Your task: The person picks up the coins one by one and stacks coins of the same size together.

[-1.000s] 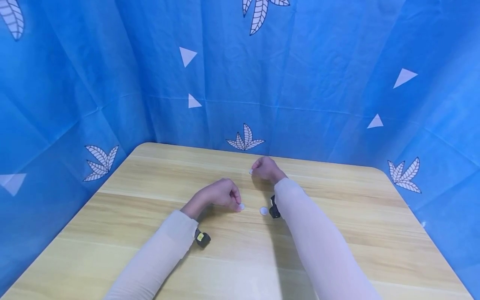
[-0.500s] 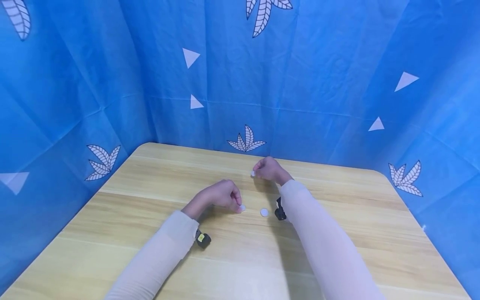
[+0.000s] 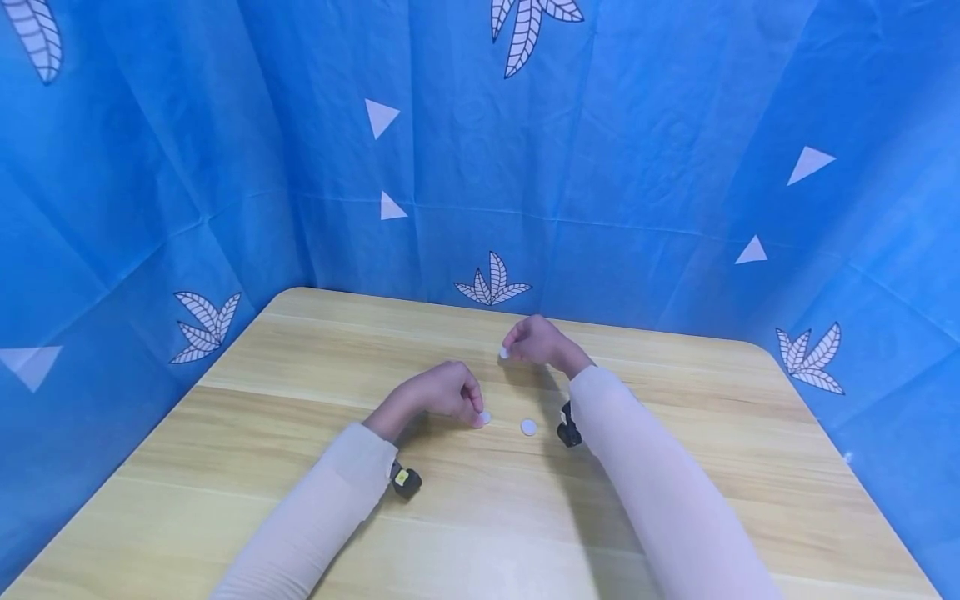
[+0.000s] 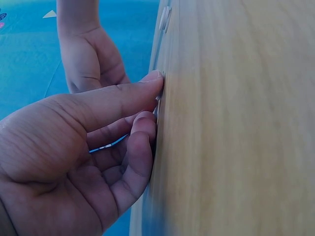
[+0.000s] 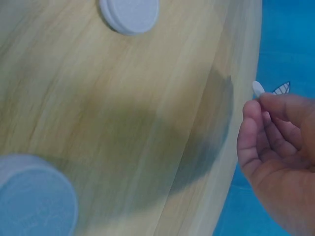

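Note:
My left hand (image 3: 448, 390) is low over the table with its fingers curled, pinching the edge of a small white disc (image 3: 486, 417). In the left wrist view the thumb (image 4: 128, 98) presses down at the tabletop and hides that disc. Farther back, my right hand (image 3: 537, 340) pinches another white disc (image 3: 504, 353) between thumb and fingertips. The right wrist view has this disc (image 5: 258, 89) tilted above the table. A third disc (image 3: 528, 427) lies flat between the hands, nearer to me; up close its round top (image 5: 37, 201) carries faint raised marks.
The pale wood table (image 3: 247, 492) has rounded far corners. A blue curtain (image 3: 600, 150) with leaf and triangle prints stands close behind it and along both sides. Black wrist cameras (image 3: 406, 481) sit under both sleeves, near the tabletop.
My right forearm has shifted a little to the right, and the disc in that hand has come slightly lower and nearer. The left hand and the lying disc have stayed in place.

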Action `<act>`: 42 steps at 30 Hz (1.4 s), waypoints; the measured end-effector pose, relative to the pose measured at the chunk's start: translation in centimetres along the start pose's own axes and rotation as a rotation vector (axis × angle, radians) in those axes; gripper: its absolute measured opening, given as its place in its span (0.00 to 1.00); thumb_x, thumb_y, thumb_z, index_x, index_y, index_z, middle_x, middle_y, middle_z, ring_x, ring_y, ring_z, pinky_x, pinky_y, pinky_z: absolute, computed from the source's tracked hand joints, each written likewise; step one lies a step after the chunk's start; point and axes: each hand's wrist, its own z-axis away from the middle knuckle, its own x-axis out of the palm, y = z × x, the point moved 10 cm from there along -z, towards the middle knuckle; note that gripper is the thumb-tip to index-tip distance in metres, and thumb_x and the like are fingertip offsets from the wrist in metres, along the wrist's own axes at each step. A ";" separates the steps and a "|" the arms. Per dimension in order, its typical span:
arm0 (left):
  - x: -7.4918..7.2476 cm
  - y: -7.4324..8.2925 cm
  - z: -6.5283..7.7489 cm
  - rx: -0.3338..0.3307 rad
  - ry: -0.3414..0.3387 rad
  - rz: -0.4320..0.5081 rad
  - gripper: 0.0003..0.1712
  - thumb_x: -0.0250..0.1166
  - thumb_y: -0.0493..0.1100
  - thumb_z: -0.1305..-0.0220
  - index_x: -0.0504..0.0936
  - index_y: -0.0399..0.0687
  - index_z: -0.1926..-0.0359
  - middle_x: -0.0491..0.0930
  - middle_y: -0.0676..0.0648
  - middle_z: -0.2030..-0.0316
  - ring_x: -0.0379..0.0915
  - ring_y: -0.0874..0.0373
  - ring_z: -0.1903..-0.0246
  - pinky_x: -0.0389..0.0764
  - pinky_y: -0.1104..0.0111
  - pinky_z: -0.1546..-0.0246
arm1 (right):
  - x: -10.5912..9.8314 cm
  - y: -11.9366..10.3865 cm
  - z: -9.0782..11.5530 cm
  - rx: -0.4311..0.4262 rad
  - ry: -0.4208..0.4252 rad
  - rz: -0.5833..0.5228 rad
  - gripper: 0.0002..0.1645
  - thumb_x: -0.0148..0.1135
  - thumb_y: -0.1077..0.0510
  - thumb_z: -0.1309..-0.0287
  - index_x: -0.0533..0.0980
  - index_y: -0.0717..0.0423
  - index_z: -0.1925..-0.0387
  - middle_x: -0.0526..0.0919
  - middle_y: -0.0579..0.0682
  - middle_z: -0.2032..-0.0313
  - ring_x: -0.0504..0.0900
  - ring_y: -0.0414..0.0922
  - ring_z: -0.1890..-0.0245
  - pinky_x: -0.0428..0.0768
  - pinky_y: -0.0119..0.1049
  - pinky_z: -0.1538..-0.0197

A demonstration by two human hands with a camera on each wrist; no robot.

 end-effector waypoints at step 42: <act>0.1 -0.2 0.0 -0.009 -0.003 0.018 0.08 0.80 0.42 0.46 0.87 0.53 0.71 0.84 0.55 0.75 0.74 0.61 0.74 0.77 0.68 0.69 | 5.3 -2.7 5.4 -0.239 -0.292 0.049 0.05 0.67 0.69 0.39 0.83 0.63 0.61 0.88 0.52 0.64 0.83 0.41 0.65 0.82 0.36 0.55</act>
